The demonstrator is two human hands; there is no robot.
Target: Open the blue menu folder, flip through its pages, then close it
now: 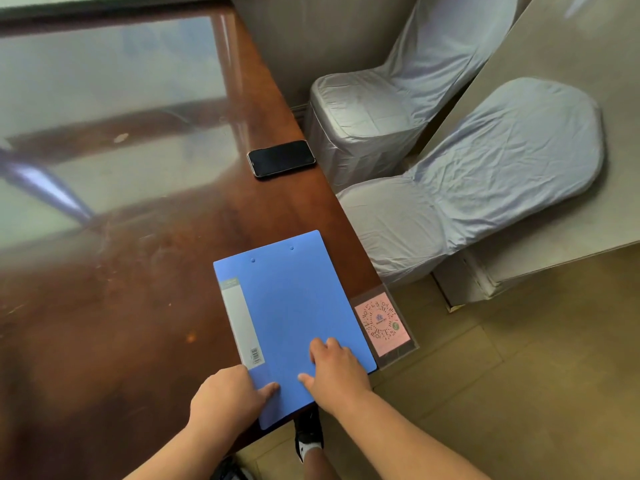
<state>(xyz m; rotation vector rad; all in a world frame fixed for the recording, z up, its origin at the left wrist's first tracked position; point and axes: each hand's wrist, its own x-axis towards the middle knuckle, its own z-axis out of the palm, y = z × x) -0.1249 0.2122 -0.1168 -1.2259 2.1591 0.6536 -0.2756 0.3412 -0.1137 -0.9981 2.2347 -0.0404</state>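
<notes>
The folder (294,317), smooth blue plastic with a pale spine label whose print is too small to read, lies closed at the corner of the glossy brown bench (138,323), its near corner jutting past the edge. The left hand (227,393) curls round that corner, thumb on the cover and fingers hidden beneath; the right hand (334,370) rests spread flat on the cover. Beyond the folder lies a dark phone (281,158), and right of it a pink code card (381,323).

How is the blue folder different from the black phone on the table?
The blue folder is much bigger than the black phone. The folder is light blue with a grey label strip; the phone is dark and shiny. Both hands, left hand and right hand, rest on the folder, while nothing touches the phone. The folder's near corner hangs over the table edge; the phone lies fully on it. Both lie flat.
</notes>
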